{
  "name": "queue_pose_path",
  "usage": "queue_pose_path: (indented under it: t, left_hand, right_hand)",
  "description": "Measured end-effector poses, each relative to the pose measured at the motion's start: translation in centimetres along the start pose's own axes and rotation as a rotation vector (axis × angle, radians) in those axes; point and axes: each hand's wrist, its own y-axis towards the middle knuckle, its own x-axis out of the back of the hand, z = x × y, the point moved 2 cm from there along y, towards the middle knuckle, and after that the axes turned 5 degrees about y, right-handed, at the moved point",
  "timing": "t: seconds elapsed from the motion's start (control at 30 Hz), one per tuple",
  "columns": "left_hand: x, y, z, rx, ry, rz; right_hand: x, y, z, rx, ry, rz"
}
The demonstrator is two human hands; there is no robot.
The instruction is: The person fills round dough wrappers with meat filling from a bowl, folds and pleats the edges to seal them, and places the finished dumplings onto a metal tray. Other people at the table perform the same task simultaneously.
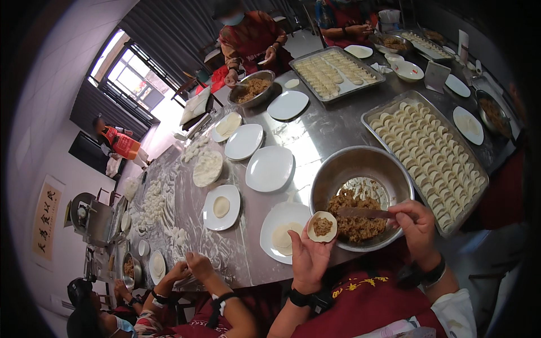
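Observation:
My left hand, palm up, holds a round dough wrapper on its fingers, with a mound of minced filling in the middle. In my right hand is a flat brown spatula, its blade over the filling in a large steel bowl. The wrapper is beside the bowl's left rim. Just left of it, a white plate bears a few overlapping wrappers. To the bowl's right, a metal tray holds rows of folded dumplings.
White plates and one with a wrapper stand to the left. Floured dough pieces lie farther left. A co-worker's hands are at the near edge. Across the steel table, another person works at a bowl near a second tray.

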Motion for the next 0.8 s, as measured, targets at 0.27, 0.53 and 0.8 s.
queue_pose_path:
  t: [0.27,0.53,0.8]
  left_hand:
    - [-0.2,-0.3,-0.3,0.096,0.068,0.076]
    - [-1.8,-0.6,0.6,0.182,0.207,0.162]
    - [-2.7,-1.2,2.6,0.289,0.196,0.267]
  right_hand:
    - [2.3,-0.6,-2.8,0.197,-0.804,0.314]
    - [2.0,-1.8,-1.3,0.342,-1.040,0.146]
    - [-2.7,-1.7,-2.9,0.868,-0.836,0.277]
